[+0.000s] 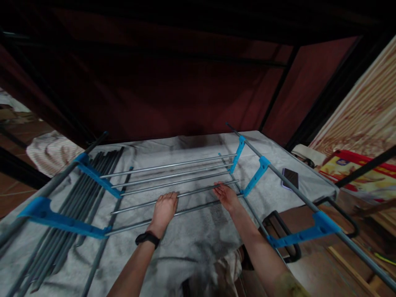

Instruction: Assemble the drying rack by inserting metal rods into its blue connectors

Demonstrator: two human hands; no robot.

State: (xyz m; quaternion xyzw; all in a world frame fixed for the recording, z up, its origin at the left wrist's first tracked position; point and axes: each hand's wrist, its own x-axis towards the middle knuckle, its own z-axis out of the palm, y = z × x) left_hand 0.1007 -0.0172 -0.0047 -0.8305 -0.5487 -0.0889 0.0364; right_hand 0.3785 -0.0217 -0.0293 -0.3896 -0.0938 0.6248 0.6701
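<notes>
A rack of grey metal tubes and blue plastic brackets stands on a cloth-covered surface. My left hand, with a dark band on its wrist, is closed over the middle of a thin metal tube. Near that tube's right end, the fingers of my right hand are closed round it. Both tube ends look apart from the left front bracket and the right bracket. Behind it, several crossbars span between the back brackets. Another crossbar runs just in front, partly behind my left hand and wrist.
Several loose grey tubes lie bundled on the left of the grey cloth. A phone lies at the right, beyond a long side tube. A red and yellow box is farther right. A dark frame with reddish panels rises behind.
</notes>
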